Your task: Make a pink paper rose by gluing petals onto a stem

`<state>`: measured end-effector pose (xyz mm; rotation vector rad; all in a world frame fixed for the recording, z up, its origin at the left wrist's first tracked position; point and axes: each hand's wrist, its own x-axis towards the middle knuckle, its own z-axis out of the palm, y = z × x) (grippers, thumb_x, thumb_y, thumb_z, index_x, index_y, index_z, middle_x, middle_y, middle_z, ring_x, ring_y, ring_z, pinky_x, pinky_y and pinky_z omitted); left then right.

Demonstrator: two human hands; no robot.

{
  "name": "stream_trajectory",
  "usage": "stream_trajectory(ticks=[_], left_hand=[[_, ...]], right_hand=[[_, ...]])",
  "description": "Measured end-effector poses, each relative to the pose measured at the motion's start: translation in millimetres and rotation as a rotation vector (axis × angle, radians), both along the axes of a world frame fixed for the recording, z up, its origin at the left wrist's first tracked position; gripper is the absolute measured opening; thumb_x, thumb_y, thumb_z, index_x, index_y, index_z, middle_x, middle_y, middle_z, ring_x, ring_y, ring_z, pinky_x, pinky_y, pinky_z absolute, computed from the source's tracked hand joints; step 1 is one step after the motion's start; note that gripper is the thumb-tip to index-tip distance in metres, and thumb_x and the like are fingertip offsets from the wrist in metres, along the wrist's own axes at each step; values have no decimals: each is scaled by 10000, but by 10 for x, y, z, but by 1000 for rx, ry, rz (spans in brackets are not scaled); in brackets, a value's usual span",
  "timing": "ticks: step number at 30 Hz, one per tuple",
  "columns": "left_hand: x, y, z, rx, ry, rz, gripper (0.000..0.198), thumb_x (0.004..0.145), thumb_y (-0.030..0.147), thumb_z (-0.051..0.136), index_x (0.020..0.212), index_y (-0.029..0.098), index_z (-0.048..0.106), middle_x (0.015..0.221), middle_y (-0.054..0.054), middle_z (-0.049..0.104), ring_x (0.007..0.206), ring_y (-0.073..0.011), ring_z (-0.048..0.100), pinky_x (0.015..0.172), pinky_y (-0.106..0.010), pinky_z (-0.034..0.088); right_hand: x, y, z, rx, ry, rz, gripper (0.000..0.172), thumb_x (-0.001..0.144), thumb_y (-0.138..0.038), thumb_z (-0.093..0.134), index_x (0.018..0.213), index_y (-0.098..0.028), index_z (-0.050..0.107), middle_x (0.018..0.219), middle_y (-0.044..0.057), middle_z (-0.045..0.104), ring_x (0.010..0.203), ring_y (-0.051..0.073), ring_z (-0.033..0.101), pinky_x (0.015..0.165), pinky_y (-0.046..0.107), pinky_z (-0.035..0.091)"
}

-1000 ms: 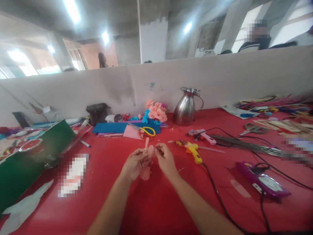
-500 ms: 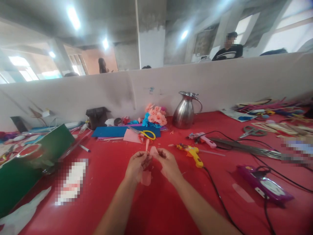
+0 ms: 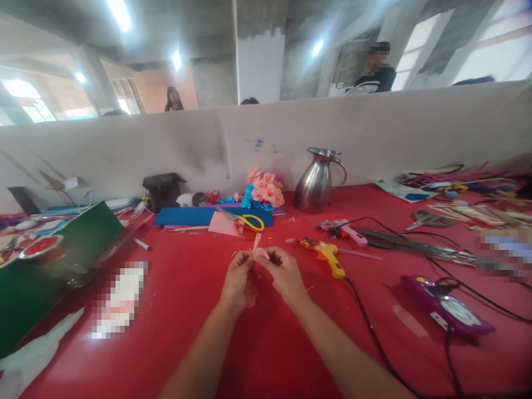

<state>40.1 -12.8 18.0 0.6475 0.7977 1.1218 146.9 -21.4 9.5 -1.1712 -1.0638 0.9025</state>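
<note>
My left hand (image 3: 238, 278) is closed, its fingers pinching a small piece of pink paper (image 3: 259, 252) with a narrow rolled tip pointing up. My right hand (image 3: 286, 275) presses thumb and fingers on the same pink paper from the other side, so the two hands nearly touch. More pink paper hangs below the left fingers, partly hidden. Just beyond the hands, yellow-and-red-handled scissors (image 3: 251, 223) lie on a pink sheet (image 3: 224, 223) and a blue board (image 3: 187, 216). To the right lies a yellow glue gun (image 3: 331, 260).
Behind stand a bunch of pink and blue paper flowers (image 3: 268, 190) and a steel jug (image 3: 313, 185). On the right are a pink glue gun (image 3: 351, 234), grey-handled scissors (image 3: 432, 218), a purple power strip (image 3: 444, 307) and cords. A green board (image 3: 54, 277) leans at left. People appear beyond the partition (image 3: 178, 144).
My hands have come together: the pink petal-like piece in my right hand now meets the rolled paper in my left. The view has shifted slightly.
</note>
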Motion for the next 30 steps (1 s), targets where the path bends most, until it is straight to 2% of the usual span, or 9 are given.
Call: stream_trajectory(ticks=[7, 21, 30], left_hand=[[29, -8, -13, 16, 21, 7, 288, 618, 299, 697, 722, 192, 451, 514, 87, 377, 408, -42, 338, 449, -186, 291], [45, -25, -12, 46, 22, 9, 272, 612, 301, 707, 723, 184, 488, 564, 69, 412, 446, -46, 347, 470, -190, 288], [27, -36, 2, 78, 29, -24, 236, 616, 276, 691, 708, 172, 500, 557, 62, 407, 463, -46, 330, 474, -180, 266]], right_hand=[[-29, -6, 55, 3, 45, -81, 255, 638, -399, 686, 656, -178, 561, 619, -23, 547, 608, 128, 481, 592, 245, 389], [-29, 30, 2, 15, 66, -108, 234, 659, -359, 678, 665, -186, 519, 622, -40, 504, 602, 117, 455, 591, 242, 368], [-42, 4, 55, 23, 40, -131, 244, 665, -374, 670, 644, -188, 513, 593, -49, 493, 563, 108, 445, 557, 231, 367]])
